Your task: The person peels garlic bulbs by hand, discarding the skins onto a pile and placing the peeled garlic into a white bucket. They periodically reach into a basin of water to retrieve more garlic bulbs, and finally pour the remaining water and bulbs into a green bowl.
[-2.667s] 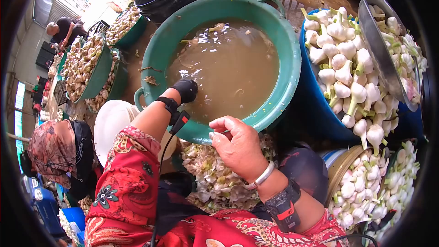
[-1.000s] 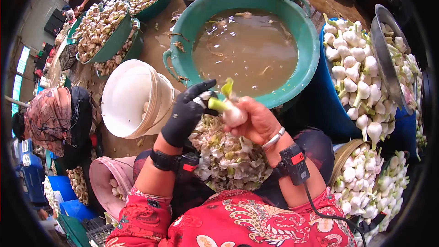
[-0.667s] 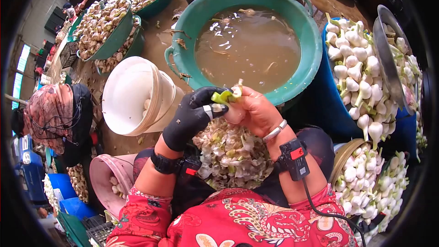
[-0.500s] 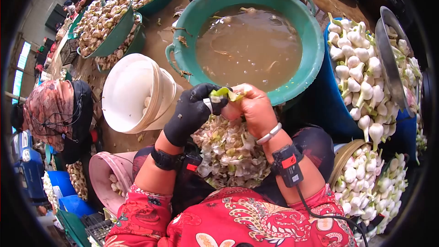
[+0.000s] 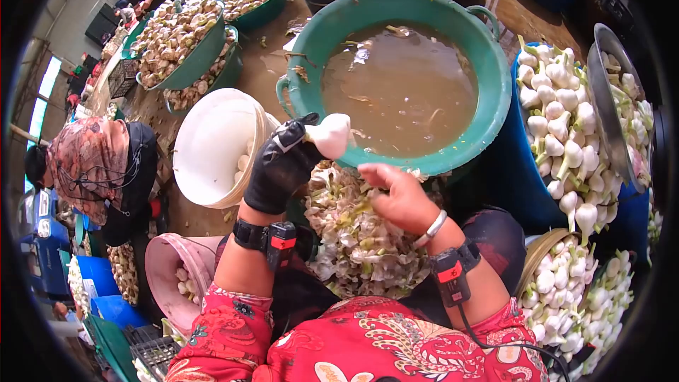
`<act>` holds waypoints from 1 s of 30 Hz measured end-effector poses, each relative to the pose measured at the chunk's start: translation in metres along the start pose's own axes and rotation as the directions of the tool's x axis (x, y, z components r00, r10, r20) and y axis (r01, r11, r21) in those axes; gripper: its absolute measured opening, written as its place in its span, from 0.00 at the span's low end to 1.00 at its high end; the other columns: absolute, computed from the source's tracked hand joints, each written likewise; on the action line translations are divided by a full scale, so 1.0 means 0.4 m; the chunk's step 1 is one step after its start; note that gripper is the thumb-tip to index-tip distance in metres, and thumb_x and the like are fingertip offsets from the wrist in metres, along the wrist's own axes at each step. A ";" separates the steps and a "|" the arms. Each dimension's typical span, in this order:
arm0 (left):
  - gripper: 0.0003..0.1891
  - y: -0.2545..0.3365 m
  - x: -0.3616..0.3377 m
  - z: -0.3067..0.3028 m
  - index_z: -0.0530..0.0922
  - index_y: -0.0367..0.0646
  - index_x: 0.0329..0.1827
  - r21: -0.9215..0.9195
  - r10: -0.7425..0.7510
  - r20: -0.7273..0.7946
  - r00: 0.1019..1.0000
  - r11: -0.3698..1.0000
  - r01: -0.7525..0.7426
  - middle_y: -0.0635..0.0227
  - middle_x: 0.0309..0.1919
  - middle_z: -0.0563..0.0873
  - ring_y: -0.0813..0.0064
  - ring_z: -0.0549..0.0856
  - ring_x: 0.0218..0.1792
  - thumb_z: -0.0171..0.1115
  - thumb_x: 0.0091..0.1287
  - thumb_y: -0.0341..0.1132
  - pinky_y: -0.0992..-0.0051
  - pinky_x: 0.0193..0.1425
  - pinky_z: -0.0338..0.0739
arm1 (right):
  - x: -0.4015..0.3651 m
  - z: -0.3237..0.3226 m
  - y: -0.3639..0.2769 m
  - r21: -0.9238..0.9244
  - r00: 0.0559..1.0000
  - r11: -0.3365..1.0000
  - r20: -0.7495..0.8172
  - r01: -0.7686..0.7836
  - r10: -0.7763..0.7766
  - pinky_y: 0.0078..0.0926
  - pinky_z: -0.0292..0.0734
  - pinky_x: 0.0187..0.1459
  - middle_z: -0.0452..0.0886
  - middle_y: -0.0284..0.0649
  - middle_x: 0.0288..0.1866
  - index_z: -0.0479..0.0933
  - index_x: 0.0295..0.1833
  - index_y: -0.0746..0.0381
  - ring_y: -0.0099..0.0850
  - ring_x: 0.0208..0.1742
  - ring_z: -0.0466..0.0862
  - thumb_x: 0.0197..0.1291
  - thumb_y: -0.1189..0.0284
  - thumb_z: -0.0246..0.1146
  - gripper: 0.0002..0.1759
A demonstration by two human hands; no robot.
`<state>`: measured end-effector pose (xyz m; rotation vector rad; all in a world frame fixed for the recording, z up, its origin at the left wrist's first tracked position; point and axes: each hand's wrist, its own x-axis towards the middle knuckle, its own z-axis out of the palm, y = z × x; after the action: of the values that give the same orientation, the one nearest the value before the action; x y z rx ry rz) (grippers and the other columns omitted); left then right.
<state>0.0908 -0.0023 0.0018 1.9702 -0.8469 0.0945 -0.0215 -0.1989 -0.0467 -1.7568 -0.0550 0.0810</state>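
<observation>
My left hand (image 5: 283, 163), in a black glove, grips a white garlic bulb (image 5: 330, 136) by its stem end, with the round end toward the basin. My right hand (image 5: 402, 198) is bare and holds nothing; its fingers are apart, a little below and to the right of the bulb. Under both hands lies a heap of peeled garlic skins (image 5: 361, 240) between my knees. Just beyond is a green basin (image 5: 498, 110) of murky brown water (image 5: 396, 92) with bits of peel afloat.
A white bucket (image 5: 205, 148) and a pink bucket (image 5: 163, 269) with some bulbs stand on the left. At right, a blue tub (image 5: 520, 148) is heaped with cleaned garlic bulbs (image 5: 559, 113). Green tubs of unpeeled garlic (image 5: 177, 39) stand far left. Another person (image 5: 95, 163) bends nearby.
My hands have separated. The left has turned up with the bulb, which now shows clean and white; the right has let go of the green leafy peel and moved down to the right.
</observation>
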 end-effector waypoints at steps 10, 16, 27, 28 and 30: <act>0.14 0.052 0.034 -0.076 0.78 0.32 0.51 -0.511 -0.411 0.090 0.907 0.763 0.396 0.59 0.46 0.83 0.70 0.82 0.47 0.56 0.62 0.23 0.73 0.50 0.79 | 0.027 -0.065 -0.107 0.770 0.996 0.637 -0.081 0.040 0.034 0.19 0.74 0.35 0.77 0.32 0.30 0.77 0.41 0.64 0.20 0.29 0.75 0.65 0.76 0.57 0.04; 0.20 0.024 0.086 -0.302 0.79 0.34 0.52 0.490 -0.148 -0.011 0.989 0.861 0.134 0.63 0.48 0.82 0.72 0.80 0.51 0.54 0.54 0.19 0.74 0.55 0.76 | 0.014 -0.044 -0.047 0.238 0.987 0.970 -0.141 -0.047 0.083 0.19 0.76 0.40 0.79 0.36 0.40 0.78 0.47 0.65 0.22 0.37 0.79 0.58 0.82 0.55 0.12; 0.16 -0.250 0.592 0.210 0.84 0.46 0.47 0.760 -0.328 0.539 0.776 0.586 -0.280 0.55 0.59 0.77 0.56 0.72 0.63 0.59 0.57 0.39 0.56 0.65 0.67 | 0.016 -0.122 -0.082 0.612 0.884 0.766 -0.229 -0.195 0.408 0.19 0.76 0.41 0.82 0.35 0.38 0.77 0.46 0.68 0.20 0.37 0.79 0.59 0.80 0.58 0.10; 0.18 -0.286 0.617 0.254 0.84 0.47 0.47 0.824 -0.420 0.537 0.731 0.447 -0.349 0.54 0.64 0.73 0.56 0.67 0.68 0.56 0.57 0.42 0.52 0.68 0.63 | 0.016 -0.126 -0.072 0.591 0.880 0.779 -0.231 -0.211 0.414 0.18 0.76 0.40 0.82 0.35 0.39 0.77 0.48 0.67 0.20 0.38 0.80 0.61 0.79 0.58 0.10; 0.19 -0.429 0.646 0.330 0.84 0.48 0.48 0.824 -0.330 0.518 0.789 0.443 -0.355 0.55 0.68 0.68 0.55 0.62 0.71 0.56 0.56 0.42 0.49 0.70 0.59 | 0.020 -0.133 -0.058 0.572 0.865 0.785 -0.243 -0.237 0.438 0.18 0.77 0.41 0.82 0.36 0.42 0.77 0.49 0.66 0.20 0.39 0.81 0.62 0.79 0.57 0.11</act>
<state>0.3532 -0.1902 -0.0957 3.1487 -1.4527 -0.1571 -0.0086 -0.2461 -0.0141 -1.1809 0.5262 0.0285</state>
